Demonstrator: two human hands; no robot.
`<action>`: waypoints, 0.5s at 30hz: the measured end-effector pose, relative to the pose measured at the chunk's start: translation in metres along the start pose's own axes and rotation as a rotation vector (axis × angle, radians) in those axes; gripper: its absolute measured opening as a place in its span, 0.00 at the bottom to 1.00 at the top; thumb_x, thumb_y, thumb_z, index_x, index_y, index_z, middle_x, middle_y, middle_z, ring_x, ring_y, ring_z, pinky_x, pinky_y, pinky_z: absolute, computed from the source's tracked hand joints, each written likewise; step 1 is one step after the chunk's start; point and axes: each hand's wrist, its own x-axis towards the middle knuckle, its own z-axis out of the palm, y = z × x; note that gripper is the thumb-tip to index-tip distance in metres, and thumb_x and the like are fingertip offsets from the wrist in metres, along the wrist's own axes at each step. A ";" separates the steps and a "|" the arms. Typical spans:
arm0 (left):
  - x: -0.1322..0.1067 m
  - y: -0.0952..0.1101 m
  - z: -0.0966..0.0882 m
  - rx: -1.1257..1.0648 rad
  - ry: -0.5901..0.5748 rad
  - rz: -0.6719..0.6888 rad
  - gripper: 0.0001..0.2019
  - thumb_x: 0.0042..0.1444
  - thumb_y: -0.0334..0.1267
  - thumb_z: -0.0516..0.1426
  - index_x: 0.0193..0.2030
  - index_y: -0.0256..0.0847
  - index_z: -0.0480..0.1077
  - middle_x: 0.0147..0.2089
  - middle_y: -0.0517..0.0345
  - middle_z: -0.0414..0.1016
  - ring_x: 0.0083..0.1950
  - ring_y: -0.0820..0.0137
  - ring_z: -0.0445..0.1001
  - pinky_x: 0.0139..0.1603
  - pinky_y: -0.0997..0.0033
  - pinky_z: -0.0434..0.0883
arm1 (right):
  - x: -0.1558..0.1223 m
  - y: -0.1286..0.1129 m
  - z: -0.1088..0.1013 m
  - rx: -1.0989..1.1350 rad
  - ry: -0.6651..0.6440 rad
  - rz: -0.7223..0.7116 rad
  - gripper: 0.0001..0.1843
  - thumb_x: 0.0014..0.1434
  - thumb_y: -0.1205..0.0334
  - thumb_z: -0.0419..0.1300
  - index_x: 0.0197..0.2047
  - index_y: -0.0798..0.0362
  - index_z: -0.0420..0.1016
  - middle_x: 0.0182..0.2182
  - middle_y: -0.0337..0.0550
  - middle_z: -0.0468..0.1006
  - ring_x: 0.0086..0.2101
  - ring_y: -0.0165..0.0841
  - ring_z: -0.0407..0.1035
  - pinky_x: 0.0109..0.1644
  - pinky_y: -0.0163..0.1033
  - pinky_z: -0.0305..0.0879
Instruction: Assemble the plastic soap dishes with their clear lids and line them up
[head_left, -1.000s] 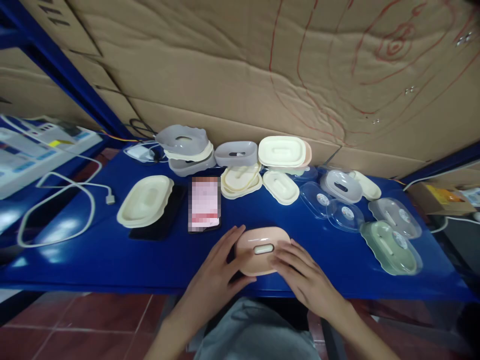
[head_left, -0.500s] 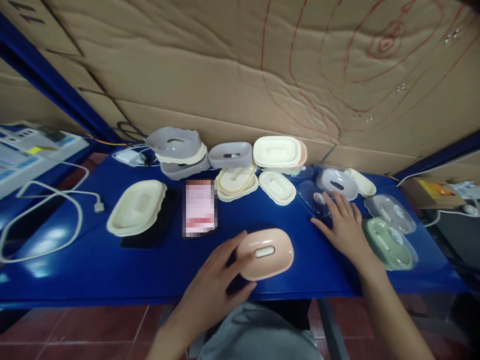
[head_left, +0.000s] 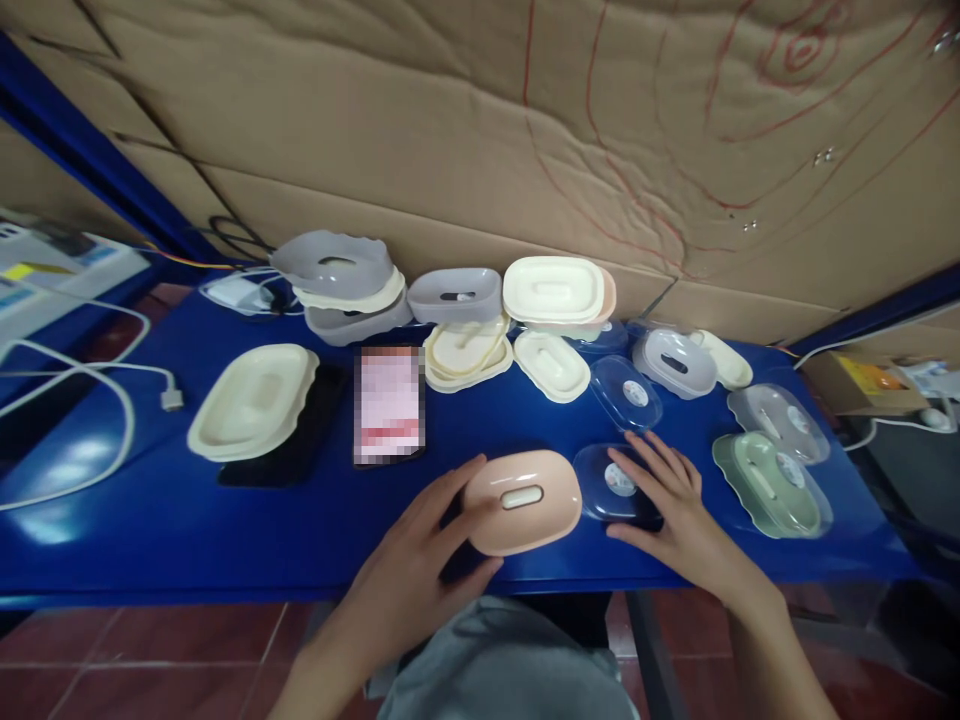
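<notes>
Head view: left hand, half-open, grips the peach soap dish on the blue table, likely steadying it; right hand, spread wide, spans 1 clear lid alongside, hold unclear.

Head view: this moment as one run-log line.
left hand: holding peach dish | right hand: holding clear lid | clear lid: right of peach dish

Nearest nine o'clock from the middle of the blue table lies a phone, with a black slab farther out. A grey-and-cream stack stands at ten, a cream lid lies at one and a green dish at three. Whether the clear lid at four and peach dish at six touch the tabletop is unclear.
</notes>
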 end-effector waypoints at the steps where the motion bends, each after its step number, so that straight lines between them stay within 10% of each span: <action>1: 0.000 0.001 -0.001 -0.013 -0.007 -0.014 0.23 0.69 0.41 0.62 0.69 0.51 0.69 0.79 0.50 0.62 0.75 0.52 0.70 0.69 0.49 0.77 | 0.002 0.001 0.001 0.039 0.030 0.006 0.43 0.67 0.40 0.67 0.79 0.34 0.57 0.76 0.52 0.63 0.74 0.57 0.58 0.72 0.72 0.60; 6: -0.002 0.001 0.000 -0.076 -0.021 -0.108 0.31 0.67 0.41 0.63 0.74 0.53 0.61 0.79 0.50 0.63 0.74 0.55 0.72 0.68 0.52 0.78 | 0.007 -0.014 0.004 0.214 0.235 0.069 0.39 0.69 0.44 0.66 0.78 0.38 0.59 0.74 0.54 0.64 0.71 0.53 0.64 0.71 0.66 0.67; 15: -0.006 -0.008 0.007 -0.109 -0.039 -0.135 0.46 0.64 0.46 0.67 0.82 0.54 0.47 0.77 0.47 0.67 0.74 0.53 0.72 0.69 0.48 0.76 | 0.037 -0.097 0.008 0.070 0.071 -0.369 0.38 0.69 0.42 0.65 0.77 0.42 0.63 0.77 0.54 0.60 0.75 0.55 0.53 0.71 0.69 0.64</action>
